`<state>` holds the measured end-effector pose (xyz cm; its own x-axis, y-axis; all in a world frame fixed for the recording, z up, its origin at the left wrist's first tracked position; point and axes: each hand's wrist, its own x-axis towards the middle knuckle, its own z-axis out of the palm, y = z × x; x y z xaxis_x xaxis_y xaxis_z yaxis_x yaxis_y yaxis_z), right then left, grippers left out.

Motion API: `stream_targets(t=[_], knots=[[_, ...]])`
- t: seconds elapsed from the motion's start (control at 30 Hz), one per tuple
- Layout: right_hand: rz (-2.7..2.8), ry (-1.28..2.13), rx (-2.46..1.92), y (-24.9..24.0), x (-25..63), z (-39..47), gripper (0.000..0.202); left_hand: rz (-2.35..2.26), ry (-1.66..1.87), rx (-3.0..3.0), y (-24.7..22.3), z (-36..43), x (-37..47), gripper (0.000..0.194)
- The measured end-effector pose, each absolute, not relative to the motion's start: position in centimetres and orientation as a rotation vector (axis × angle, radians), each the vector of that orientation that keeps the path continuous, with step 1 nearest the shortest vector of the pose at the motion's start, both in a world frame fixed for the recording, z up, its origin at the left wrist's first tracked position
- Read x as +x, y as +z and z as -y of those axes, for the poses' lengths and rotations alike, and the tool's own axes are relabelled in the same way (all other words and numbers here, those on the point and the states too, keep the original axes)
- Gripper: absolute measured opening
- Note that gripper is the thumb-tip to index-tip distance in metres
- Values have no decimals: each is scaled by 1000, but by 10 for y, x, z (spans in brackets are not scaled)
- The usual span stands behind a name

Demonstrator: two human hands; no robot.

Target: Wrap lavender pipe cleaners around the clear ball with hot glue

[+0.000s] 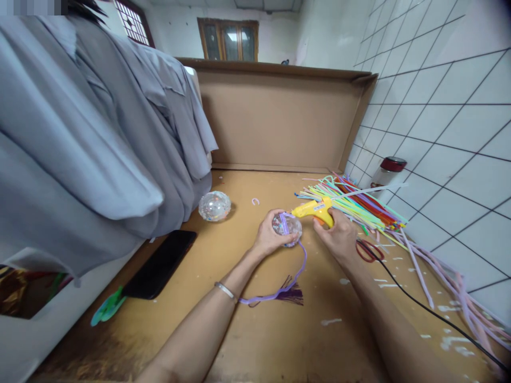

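My left hand [270,235] is closed around a clear faceted ball [293,226] with a lilac strip across its top. From the ball a lilac pipe cleaner [304,260] curves down to the table, passing a dark purple tassel [293,294]. In my right hand [339,234] is a yellow glue gun [313,208], its nozzle pointing left at the ball's upper edge. Whether the nozzle touches the ball, I cannot tell. A translucent glue stick [367,190] sticks out of the gun's back.
Another clear faceted ball [214,206] stands at the left, beyond a black phone [162,264]. Colourful pipe cleaners [355,205] lie along the tiled wall, near red-handled scissors [370,251] and a red-lidded jar [389,171]. A black cord [423,303] runs right. Grey cloth [99,133] hangs at left.
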<state>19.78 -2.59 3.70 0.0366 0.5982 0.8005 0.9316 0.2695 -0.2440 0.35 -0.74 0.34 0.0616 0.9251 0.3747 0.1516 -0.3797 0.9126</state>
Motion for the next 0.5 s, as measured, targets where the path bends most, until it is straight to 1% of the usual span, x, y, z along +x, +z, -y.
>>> stream_targets(t=[0.5], knots=[[1668,-530,-1345,36,201,24,29,-1081,1367,1626,7,9,4,68]])
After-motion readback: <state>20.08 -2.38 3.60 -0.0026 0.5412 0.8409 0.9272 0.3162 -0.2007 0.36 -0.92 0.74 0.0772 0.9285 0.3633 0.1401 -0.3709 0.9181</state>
